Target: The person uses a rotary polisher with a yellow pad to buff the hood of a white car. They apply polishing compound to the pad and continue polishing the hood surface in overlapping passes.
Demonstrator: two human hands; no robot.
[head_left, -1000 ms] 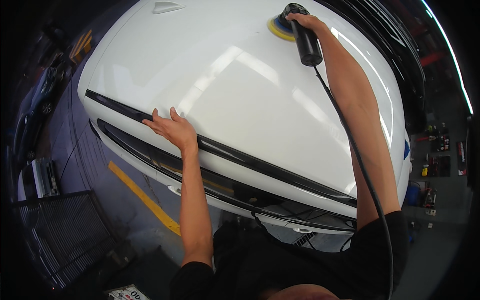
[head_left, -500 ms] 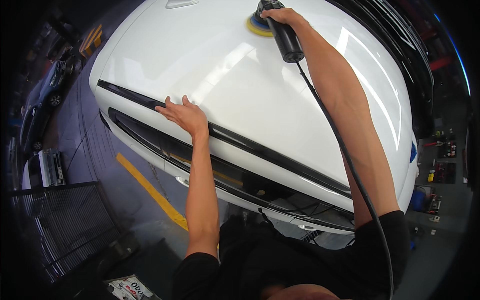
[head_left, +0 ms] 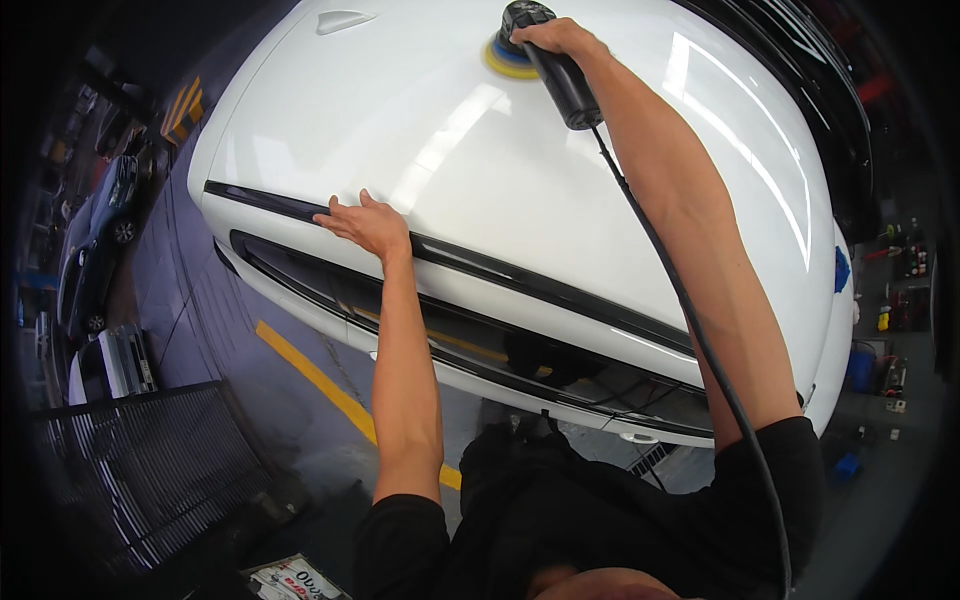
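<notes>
A white car (head_left: 330,120) spreads out before me, its glossy roof reflecting ceiling lights. At the far part of the roof, my right hand (head_left: 560,38) grips a black car polisher (head_left: 565,88). Its yellow and blue pad (head_left: 508,60) rests on the paint. From the polisher's rear end a black cord (head_left: 660,240) trails along my right arm down past my sleeve. My left hand (head_left: 368,226) rests at the near roof edge, over the black roof strip (head_left: 500,268), fingers spread and holding nothing. Below that strip run the dark side windows (head_left: 590,372).
A black vehicle (head_left: 835,130) stands close beyond the white car. On the left are a dark car (head_left: 98,245), a striped yellow-black block (head_left: 183,108) and a ribbed metal grille (head_left: 160,470). A yellow line (head_left: 318,382) crosses the floor. Bottles (head_left: 912,250) stand at the right.
The polisher and my right hand have shifted slightly left across the roof. The view has tilted a little, so the car and surroundings sit differently. My left hand stays at the roof edge.
</notes>
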